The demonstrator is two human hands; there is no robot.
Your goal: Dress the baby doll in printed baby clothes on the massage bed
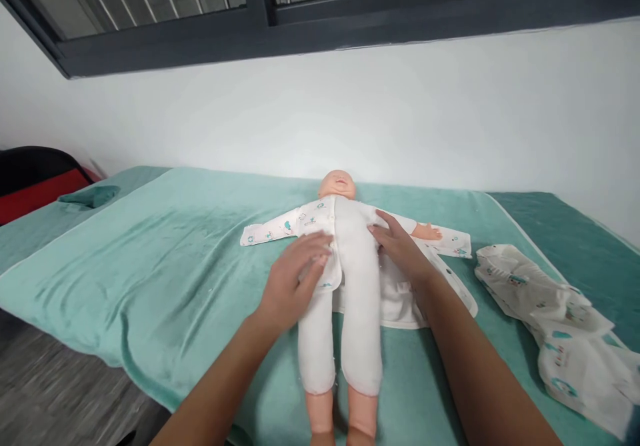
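Observation:
A baby doll [361, 299] lies on its back, its soft white body and legs toward me. A white printed baby top [315, 216] covers its arm and chest on the left side. On the right the top lies spread open, with its sleeve [457, 241] flat beside the doll's bare hand [427, 232]. My left hand [295, 283] is over the top's front panel at the doll's waist, fingers stretched and thumb apart. At the doll's side, my right hand [403, 246] touches or hovers by the white torso, fingers extended. Neither hand visibly grips anything.
A teal plush blanket [200, 259] covers the bed or table. Crumpled white printed clothing [560, 326] lies at the right. Behind is a white wall [225, 119] below a dark window frame [320, 33]. A black and red object [45, 183] stands at far left.

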